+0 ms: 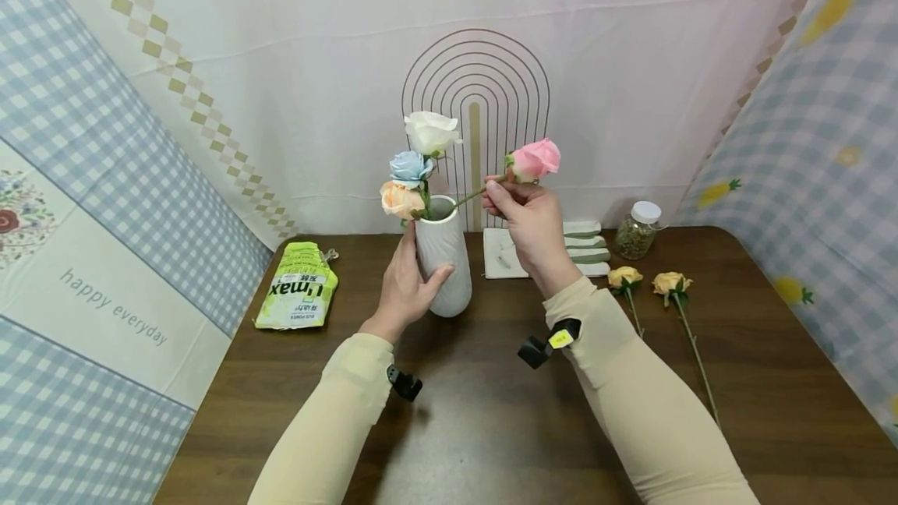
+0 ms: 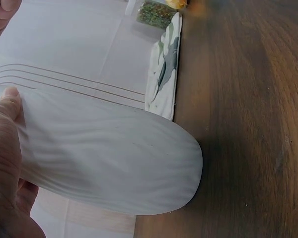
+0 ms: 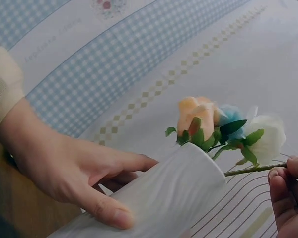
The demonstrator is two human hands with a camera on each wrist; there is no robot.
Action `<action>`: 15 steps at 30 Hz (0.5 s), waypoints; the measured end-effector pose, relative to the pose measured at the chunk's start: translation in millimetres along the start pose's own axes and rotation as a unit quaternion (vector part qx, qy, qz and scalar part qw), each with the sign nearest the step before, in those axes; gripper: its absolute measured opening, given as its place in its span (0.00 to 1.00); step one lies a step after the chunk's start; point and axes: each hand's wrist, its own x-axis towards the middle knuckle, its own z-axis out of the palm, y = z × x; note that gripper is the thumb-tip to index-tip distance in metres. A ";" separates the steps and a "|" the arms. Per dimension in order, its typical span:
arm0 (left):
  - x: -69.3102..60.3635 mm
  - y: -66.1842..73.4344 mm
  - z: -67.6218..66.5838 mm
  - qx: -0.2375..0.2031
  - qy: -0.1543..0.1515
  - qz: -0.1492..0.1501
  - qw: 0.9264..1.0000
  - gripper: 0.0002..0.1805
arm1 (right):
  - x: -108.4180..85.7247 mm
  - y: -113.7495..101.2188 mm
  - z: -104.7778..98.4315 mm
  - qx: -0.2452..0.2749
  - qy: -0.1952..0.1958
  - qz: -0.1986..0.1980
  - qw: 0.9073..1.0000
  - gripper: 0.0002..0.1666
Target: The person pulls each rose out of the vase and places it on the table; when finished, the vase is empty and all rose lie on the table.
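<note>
A person's right hand pinches the stem of a pink rose close below its bloom. The stem slants from the fingers down and left to the right rim of a white vase; how far its end goes inside is hidden. The vase, long axis roughly upright, stands left of the right fingers, on the tabletop. The left hand is nearer to it, its fingers and thumb spread around the left and near sides, gripping.

Counted: one vase; three roses in it, leaning left, one white, one blue, one peach; one pink rose in hand; two yellow roses lying at right; one lidded jar far right; one folded cloth behind the right hand; one green packet at left.
</note>
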 end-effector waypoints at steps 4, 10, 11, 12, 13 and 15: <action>0.0 1.1 -0.6 -0.004 -0.005 -0.004 1.000 0.55 | 0.1 -5.6 -5.8 0.008 0.002 -0.017 1.000 0.17; -0.3 2.1 -1.5 -0.004 -0.007 -0.008 1.000 0.54 | 2.4 -15.9 -18.2 0.032 0.017 -0.032 0.999 0.08; -0.3 2.0 -1.5 -0.003 -0.006 -0.006 1.000 0.54 | 2.5 -17.5 -20.6 0.034 0.020 -0.035 0.999 0.07; -0.3 1.9 -1.5 -0.003 -0.005 -0.005 1.000 0.54 | 2.7 -19.0 -22.9 0.037 0.021 -0.036 0.998 0.06; -0.2 1.8 -1.5 -0.003 -0.004 -0.003 1.000 0.54 | 2.7 -20.1 -25.2 0.037 0.020 -0.039 0.998 0.06; 0.0 1.6 -1.5 -0.003 -0.004 0.000 1.000 0.54 | 1.6 -21.7 -29.1 0.031 0.018 -0.043 0.998 0.07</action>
